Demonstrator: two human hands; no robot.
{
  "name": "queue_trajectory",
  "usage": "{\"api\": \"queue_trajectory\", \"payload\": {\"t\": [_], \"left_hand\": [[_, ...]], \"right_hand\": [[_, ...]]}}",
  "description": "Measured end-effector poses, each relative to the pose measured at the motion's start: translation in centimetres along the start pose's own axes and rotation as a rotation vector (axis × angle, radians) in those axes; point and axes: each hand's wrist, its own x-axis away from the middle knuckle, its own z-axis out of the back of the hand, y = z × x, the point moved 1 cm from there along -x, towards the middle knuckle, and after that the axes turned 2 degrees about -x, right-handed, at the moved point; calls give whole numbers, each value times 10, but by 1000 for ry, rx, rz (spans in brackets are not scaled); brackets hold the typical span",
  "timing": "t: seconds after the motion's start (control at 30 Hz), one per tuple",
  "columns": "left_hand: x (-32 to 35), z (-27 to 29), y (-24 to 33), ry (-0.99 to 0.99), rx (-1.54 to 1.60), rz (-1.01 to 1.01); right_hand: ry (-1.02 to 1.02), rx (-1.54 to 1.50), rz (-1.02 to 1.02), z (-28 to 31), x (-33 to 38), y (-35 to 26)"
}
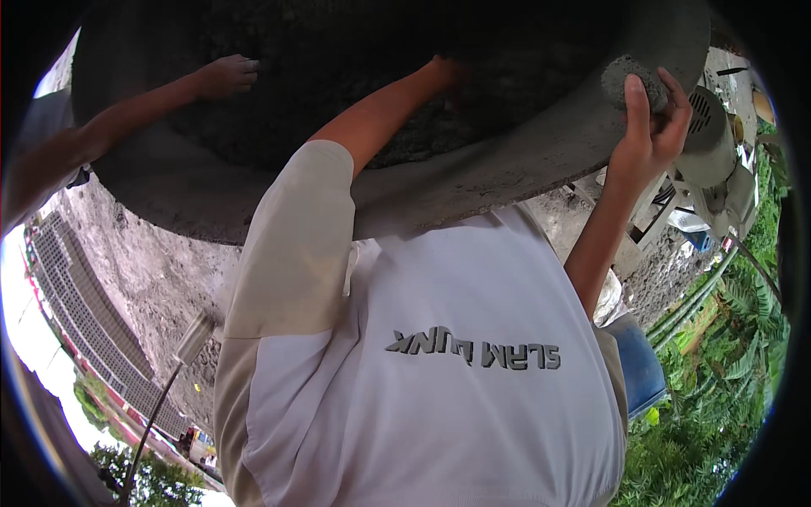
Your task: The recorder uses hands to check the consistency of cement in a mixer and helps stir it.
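Observation:
A large, dark round pan (pixel 507 188) with a broad grey rim fills the top of the head view. My left hand (pixel 443 74) reaches into its shadowed interior, where dark crumbly material (pixel 414 148) lies. The fingers of that hand are lost in the dark. At the right side of the rim, my right hand (pixel 652 135) is closed around a rough grey ball (pixel 623 78), the thumb on one side and the fingers on the other.
Another person's hand (pixel 226 78) reaches over the pan from the left. A motor-like housing (pixel 710 139) on a metal frame stands right of the pan. Below it is a blue container (pixel 639 365). Green plants (pixel 718 414) grow at lower right; a metal rod (pixel 152 422) stands at lower left.

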Motion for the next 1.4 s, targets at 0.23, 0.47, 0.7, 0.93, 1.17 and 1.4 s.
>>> {"api": "queue_trajectory", "payload": {"t": [0.23,0.47,0.7,0.93,1.17,1.4], "left_hand": [[-16,-13,17,-381,-138,-88],[41,26,-25,-175,556,20],[89,51,18,-226,867,-37],[98,15,24,-257,919,124],[111,34,4,-353,1646,-369],[104,68,9,-150,1673,-399]], "right_hand": [[-3,38,28,6,-3,7],[-26,-58,27,2,1,9],[-21,-35,47,3,2,7],[32,-69,16,-4,2,3],[51,-68,46,-1,0,1],[-36,-24,55,2,1,5]]}}
